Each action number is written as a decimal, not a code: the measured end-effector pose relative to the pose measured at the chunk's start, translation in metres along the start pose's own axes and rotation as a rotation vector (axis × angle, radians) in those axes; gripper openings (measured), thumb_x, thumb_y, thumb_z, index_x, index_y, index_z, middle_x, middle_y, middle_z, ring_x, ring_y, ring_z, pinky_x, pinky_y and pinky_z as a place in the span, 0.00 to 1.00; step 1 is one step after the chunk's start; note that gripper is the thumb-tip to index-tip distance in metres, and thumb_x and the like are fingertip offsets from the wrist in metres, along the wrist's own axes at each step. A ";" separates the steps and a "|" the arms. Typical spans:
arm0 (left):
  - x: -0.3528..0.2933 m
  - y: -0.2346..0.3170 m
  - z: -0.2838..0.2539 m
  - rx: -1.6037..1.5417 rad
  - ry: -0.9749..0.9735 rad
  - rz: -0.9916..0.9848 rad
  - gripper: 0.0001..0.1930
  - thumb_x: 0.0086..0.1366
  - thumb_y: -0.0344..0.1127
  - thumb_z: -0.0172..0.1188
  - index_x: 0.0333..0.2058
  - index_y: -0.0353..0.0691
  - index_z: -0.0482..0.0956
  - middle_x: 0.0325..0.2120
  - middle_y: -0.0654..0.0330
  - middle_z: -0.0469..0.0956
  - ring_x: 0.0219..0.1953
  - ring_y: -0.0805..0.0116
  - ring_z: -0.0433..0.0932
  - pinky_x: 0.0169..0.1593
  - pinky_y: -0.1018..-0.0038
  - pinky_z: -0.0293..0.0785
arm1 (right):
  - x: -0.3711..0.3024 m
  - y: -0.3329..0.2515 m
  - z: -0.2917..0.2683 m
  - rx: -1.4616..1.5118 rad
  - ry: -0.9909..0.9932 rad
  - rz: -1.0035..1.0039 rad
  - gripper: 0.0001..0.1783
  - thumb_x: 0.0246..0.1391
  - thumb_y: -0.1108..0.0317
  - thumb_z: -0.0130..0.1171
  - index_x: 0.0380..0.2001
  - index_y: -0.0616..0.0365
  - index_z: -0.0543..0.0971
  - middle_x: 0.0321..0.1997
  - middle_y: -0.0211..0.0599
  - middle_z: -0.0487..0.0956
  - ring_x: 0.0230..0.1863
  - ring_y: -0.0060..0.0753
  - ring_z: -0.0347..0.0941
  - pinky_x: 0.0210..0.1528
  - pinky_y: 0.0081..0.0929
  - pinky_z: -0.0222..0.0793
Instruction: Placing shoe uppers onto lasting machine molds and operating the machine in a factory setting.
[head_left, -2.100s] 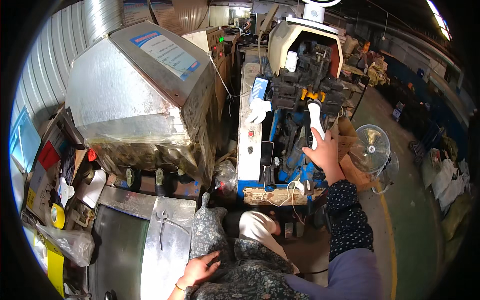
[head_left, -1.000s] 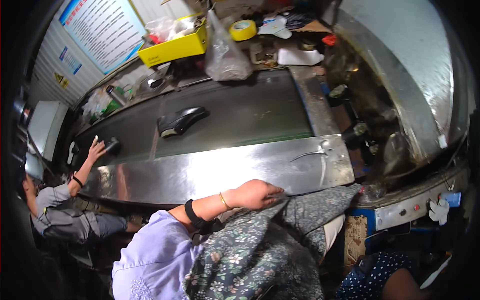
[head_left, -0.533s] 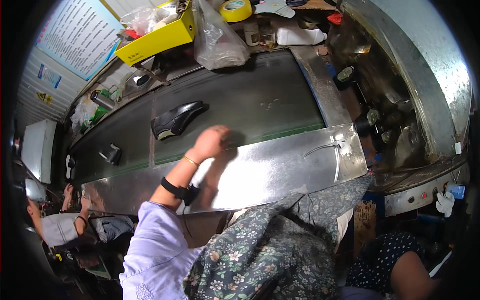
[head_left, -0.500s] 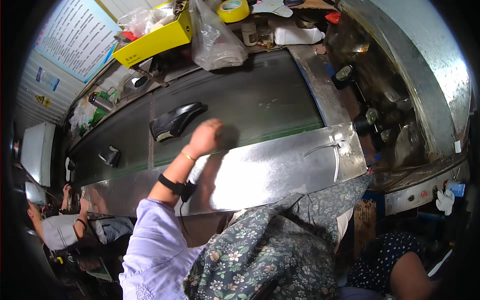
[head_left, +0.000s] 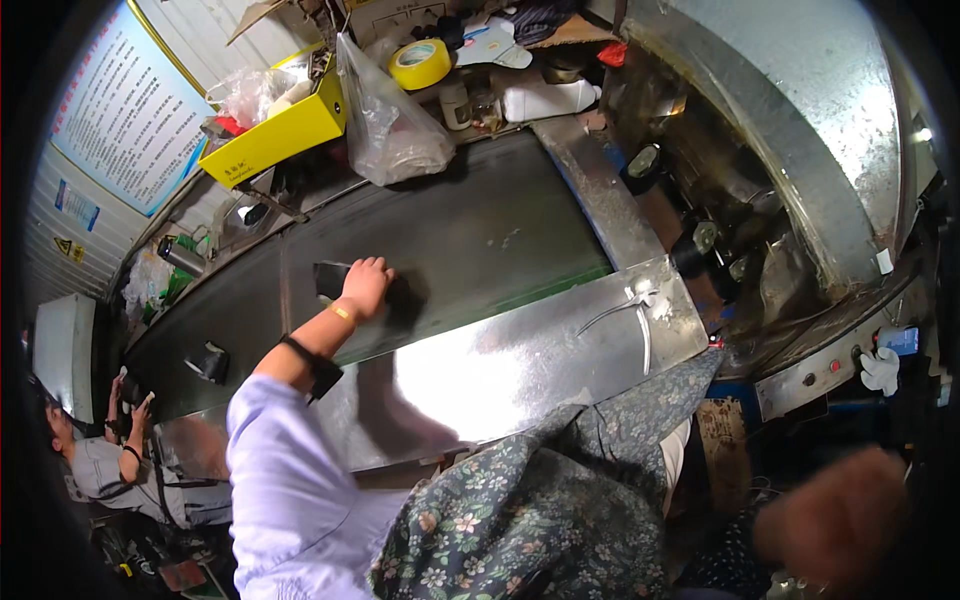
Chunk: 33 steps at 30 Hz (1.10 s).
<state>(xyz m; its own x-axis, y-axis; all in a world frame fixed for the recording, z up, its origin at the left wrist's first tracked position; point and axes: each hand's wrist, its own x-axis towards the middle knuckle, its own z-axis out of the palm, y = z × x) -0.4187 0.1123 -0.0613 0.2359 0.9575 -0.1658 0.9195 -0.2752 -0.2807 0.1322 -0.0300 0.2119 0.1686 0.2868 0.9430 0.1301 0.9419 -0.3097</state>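
A: Shoe (head_left: 335, 279), dark, is seen on the black belt (head_left: 470, 225), right under the left hand (head_left: 366, 285).

B: How is the hand's grip set on it?

A: The fingers are curled down over the shoe's near end, and contact is made. Whether the shoe is actually pinched cannot be told, since most of it is covered by the hand; only its far-left part is shown past the knuckles.

B: And the arm?

A: It is stretched out from the lower left across the steel surface (head_left: 520, 360), with a lilac sleeve (head_left: 290, 470) and a black wristband (head_left: 315, 365) on it.

B: Is the right hand shown?

A: A blurred shape at the lower right is taken for the right hand (head_left: 835, 525). It is held well apart from the shoe, low beside the machine's front. Its grip cannot be judged through the blur.

B: What else is lying about?

A: A second dark piece (head_left: 210, 360) is seen farther left on the belt. Beyond the belt, a clear bag (head_left: 390, 130), a yellow box (head_left: 275, 135) and a roll of yellow tape (head_left: 420, 62) are set. Another person (head_left: 110, 460) is seated at the belt's left end.
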 end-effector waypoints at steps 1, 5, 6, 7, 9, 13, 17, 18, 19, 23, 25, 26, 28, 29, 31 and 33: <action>-0.007 0.008 -0.028 -0.076 0.134 0.063 0.17 0.47 0.30 0.59 0.39 0.45 0.79 0.35 0.56 0.73 0.44 0.56 0.73 0.47 0.65 0.69 | -0.026 0.024 -0.003 -0.303 -0.116 0.200 0.08 0.57 0.70 0.53 0.35 0.62 0.78 0.34 0.40 0.78 0.40 0.37 0.75 0.46 0.32 0.71; -0.039 0.079 -0.138 -0.459 0.544 0.305 0.22 0.40 0.22 0.59 0.39 0.41 0.78 0.34 0.56 0.77 0.36 0.53 0.73 0.42 0.63 0.70 | -0.142 0.114 -0.009 -0.205 -0.487 1.395 0.18 0.62 0.71 0.55 0.54 0.64 0.73 0.48 0.42 0.79 0.46 0.25 0.74 0.50 0.22 0.69; -0.040 0.103 -0.159 -0.507 0.643 0.482 0.19 0.40 0.22 0.59 0.37 0.41 0.79 0.34 0.57 0.78 0.37 0.55 0.75 0.42 0.62 0.72 | -0.159 0.130 -0.009 -0.051 -0.543 1.270 0.24 0.62 0.71 0.55 0.61 0.61 0.68 0.53 0.42 0.77 0.49 0.21 0.72 0.51 0.21 0.68; -0.044 0.125 -0.174 -0.379 0.562 0.617 0.14 0.44 0.25 0.62 0.33 0.43 0.79 0.34 0.59 0.79 0.37 0.59 0.77 0.41 0.63 0.73 | -0.166 0.146 -0.012 -0.031 -0.578 1.202 0.31 0.62 0.71 0.55 0.66 0.58 0.60 0.56 0.45 0.75 0.49 0.23 0.72 0.51 0.21 0.68; -0.049 0.177 -0.189 -0.212 0.891 0.942 0.08 0.58 0.34 0.61 0.37 0.50 0.79 0.37 0.64 0.79 0.42 0.69 0.78 0.50 0.71 0.73 | -0.164 0.160 -0.021 0.118 -0.358 1.228 0.36 0.65 0.65 0.50 0.71 0.47 0.48 0.60 0.47 0.70 0.53 0.33 0.72 0.55 0.29 0.68; -0.026 0.254 -0.197 -0.337 1.064 1.174 0.14 0.55 0.32 0.61 0.42 0.49 0.79 0.41 0.63 0.79 0.44 0.67 0.78 0.51 0.71 0.72 | -0.132 0.139 -0.050 -0.334 -0.014 1.045 0.18 0.67 0.61 0.49 0.54 0.58 0.75 0.41 0.26 0.75 0.35 0.17 0.65 0.45 0.16 0.64; 0.032 0.370 -0.193 -1.267 0.846 0.546 0.09 0.62 0.34 0.61 0.40 0.39 0.79 0.40 0.54 0.79 0.39 0.55 0.78 0.47 0.69 0.72 | -0.158 0.075 -0.063 -0.383 -0.093 1.213 0.15 0.55 0.79 0.56 0.46 0.64 0.79 0.48 0.38 0.81 0.52 0.29 0.75 0.53 0.25 0.70; 0.042 0.393 -0.189 -1.744 0.206 0.550 0.10 0.65 0.38 0.59 0.40 0.37 0.79 0.39 0.55 0.80 0.39 0.60 0.78 0.47 0.70 0.72 | -0.169 0.062 -0.060 -0.398 -0.278 1.291 0.17 0.52 0.75 0.62 0.47 0.62 0.79 0.50 0.40 0.80 0.53 0.34 0.76 0.52 0.29 0.73; 0.053 0.414 -0.186 -2.052 -0.518 0.499 0.13 0.69 0.41 0.56 0.39 0.36 0.79 0.38 0.57 0.80 0.39 0.66 0.78 0.47 0.72 0.72 | -0.178 0.048 -0.061 -0.774 -0.649 0.649 0.20 0.52 0.62 0.64 0.49 0.55 0.78 0.47 0.41 0.81 0.40 0.38 0.81 0.40 0.31 0.76; 0.052 0.456 -0.166 -2.238 -0.710 0.409 0.14 0.70 0.39 0.53 0.38 0.34 0.80 0.35 0.59 0.81 0.37 0.72 0.78 0.44 0.77 0.74 | -0.191 0.013 -0.078 -0.920 -0.658 0.711 0.27 0.46 0.57 0.68 0.51 0.51 0.77 0.53 0.39 0.78 0.48 0.48 0.76 0.49 0.37 0.74; 0.047 0.460 -0.165 -2.359 -0.757 0.382 0.13 0.70 0.38 0.52 0.40 0.33 0.79 0.36 0.58 0.81 0.38 0.70 0.78 0.45 0.76 0.74 | -0.183 0.014 -0.088 -0.895 -0.734 0.632 0.26 0.46 0.57 0.68 0.49 0.51 0.78 0.52 0.37 0.78 0.47 0.45 0.77 0.48 0.35 0.75; 0.046 0.460 -0.167 -2.310 -0.734 0.364 0.13 0.70 0.37 0.52 0.41 0.33 0.78 0.36 0.58 0.81 0.39 0.69 0.78 0.46 0.75 0.74 | -0.178 0.018 -0.092 -0.897 -0.768 0.499 0.24 0.45 0.58 0.68 0.47 0.51 0.79 0.51 0.36 0.78 0.46 0.42 0.77 0.48 0.34 0.75; 0.045 0.458 -0.172 -2.246 -0.693 0.350 0.13 0.70 0.37 0.52 0.43 0.32 0.77 0.38 0.57 0.80 0.40 0.69 0.78 0.46 0.75 0.74 | -0.172 0.031 -0.096 -0.816 -0.825 0.464 0.22 0.44 0.59 0.67 0.44 0.50 0.80 0.49 0.35 0.79 0.45 0.40 0.77 0.47 0.32 0.76; 0.044 0.457 -0.176 -2.228 -0.705 0.314 0.14 0.71 0.38 0.51 0.41 0.32 0.77 0.37 0.57 0.80 0.40 0.69 0.78 0.46 0.75 0.74 | -0.170 0.036 -0.098 -0.774 -0.911 0.366 0.20 0.44 0.60 0.67 0.42 0.51 0.80 0.47 0.34 0.79 0.44 0.38 0.77 0.46 0.31 0.76; 0.042 0.453 -0.180 -2.201 -0.631 0.318 0.15 0.70 0.40 0.52 0.40 0.32 0.78 0.36 0.57 0.80 0.38 0.70 0.78 0.44 0.75 0.75 | -0.170 0.044 -0.097 -0.796 -0.935 0.310 0.15 0.43 0.62 0.66 0.37 0.51 0.81 0.44 0.34 0.80 0.42 0.36 0.78 0.44 0.28 0.77; 0.038 0.447 -0.181 -2.191 -0.699 0.300 0.15 0.70 0.41 0.52 0.39 0.32 0.79 0.35 0.57 0.80 0.37 0.70 0.79 0.42 0.76 0.75 | -0.172 0.045 -0.095 -0.819 -0.891 0.145 0.14 0.43 0.62 0.66 0.36 0.52 0.81 0.43 0.35 0.80 0.41 0.35 0.78 0.42 0.28 0.77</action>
<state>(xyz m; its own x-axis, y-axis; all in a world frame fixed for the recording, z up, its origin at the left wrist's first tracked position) 0.0584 0.0407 -0.0222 0.7154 0.6254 -0.3117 -0.1563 0.5780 0.8009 0.2022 -0.0539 0.0246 -0.4550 0.7025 0.5472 0.7975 0.5949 -0.1004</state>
